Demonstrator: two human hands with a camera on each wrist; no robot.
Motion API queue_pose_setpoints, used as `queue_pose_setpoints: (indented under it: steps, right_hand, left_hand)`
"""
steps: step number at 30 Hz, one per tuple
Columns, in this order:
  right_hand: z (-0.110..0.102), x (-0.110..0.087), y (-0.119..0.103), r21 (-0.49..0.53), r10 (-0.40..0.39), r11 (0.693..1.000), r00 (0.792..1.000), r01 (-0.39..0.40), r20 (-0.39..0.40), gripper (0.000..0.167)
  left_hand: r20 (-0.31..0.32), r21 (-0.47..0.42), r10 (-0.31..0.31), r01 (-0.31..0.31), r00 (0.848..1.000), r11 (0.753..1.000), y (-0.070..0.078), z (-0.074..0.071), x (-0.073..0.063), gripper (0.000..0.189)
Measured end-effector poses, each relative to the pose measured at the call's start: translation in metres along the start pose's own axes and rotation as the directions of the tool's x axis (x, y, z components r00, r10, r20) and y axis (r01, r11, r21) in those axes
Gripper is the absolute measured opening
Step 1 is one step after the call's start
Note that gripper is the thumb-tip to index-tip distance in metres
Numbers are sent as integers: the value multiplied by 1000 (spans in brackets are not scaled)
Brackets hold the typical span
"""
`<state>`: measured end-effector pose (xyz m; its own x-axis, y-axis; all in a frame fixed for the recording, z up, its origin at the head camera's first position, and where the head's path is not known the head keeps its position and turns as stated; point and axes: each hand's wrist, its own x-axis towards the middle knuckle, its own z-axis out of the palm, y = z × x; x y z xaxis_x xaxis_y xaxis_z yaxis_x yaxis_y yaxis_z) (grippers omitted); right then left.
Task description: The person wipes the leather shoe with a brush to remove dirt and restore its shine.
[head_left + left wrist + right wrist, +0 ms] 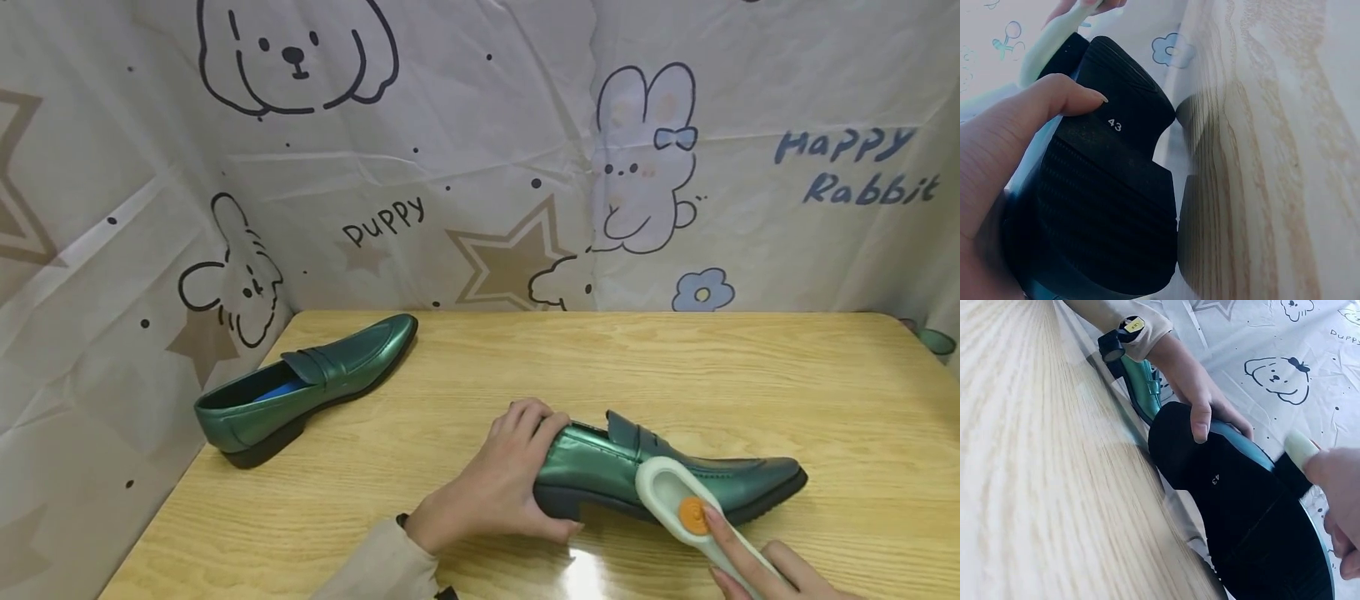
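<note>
In the head view my left hand (510, 475) grips a metallic green loafer (588, 458) around its heel, the thumb low by the black sole. The toe points right. From the left wrist view, that thumb presses on the sole (1104, 200), near a white "43". My right hand (783, 571) holds a pale green brush (660, 483) by its handle, index finger on an orange button (694, 517). Dark bristles (1291, 476) meet the shoe's side in the right wrist view.
A matching green loafer (345, 367) stands upright at the left of the wooden table (675, 367), toe angled to the back. Behind and to the left hangs a pale cloth (480, 108) printed with cartoon animals. A greenish object (936, 340) shows past the table's right edge.
</note>
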<state>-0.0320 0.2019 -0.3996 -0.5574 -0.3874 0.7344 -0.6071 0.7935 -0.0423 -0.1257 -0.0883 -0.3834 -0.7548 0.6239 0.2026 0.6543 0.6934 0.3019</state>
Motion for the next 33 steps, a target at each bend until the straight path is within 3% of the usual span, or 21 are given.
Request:
queue_pose_setpoints:
  steps: [3,5,11,18,24,27,31,33]
  right_hand:
    - [-5,-2,-2,-8,188,982,982,-188,34,57]
    - [-6,-3,-4,4,240,971,971,-240,24,58]
    - [8,-6,-5,56,74,996,995,-70,-67,52]
    - [-2,-7,-1,34,197,980,980,-196,-4,55]
    - [3,-4,2,34,38,999,998,-36,-47,51]
    - [-1,-3,0,34,112,993,994,-112,-6,54]
    - [-8,-5,0,9,276,961,958,-277,85,52]
    - [-8,-5,1,0,277,960,956,-279,98,51]
  left_hand:
    - [-2,-8,-1,1,1000,1000,0,0,1,100]
    - [-3,-10,1,-1,1000,1000,0,-1,1,100]
    - [9,-11,9,-9,1000,1000,1,0,1,101]
    - [26,-26,-8,9,1000,1000,1,0,0,102]
    - [6,-14,6,-6,1000,1000,1,-1,0,102]
    - [7,-7,10,-10,1000,1000,0,0,0,102]
    - [23,-9,3,-3,1000,1000,-2,0,0,103]
    - [22,-11,0,0,1000,1000,-2,0,0,103]
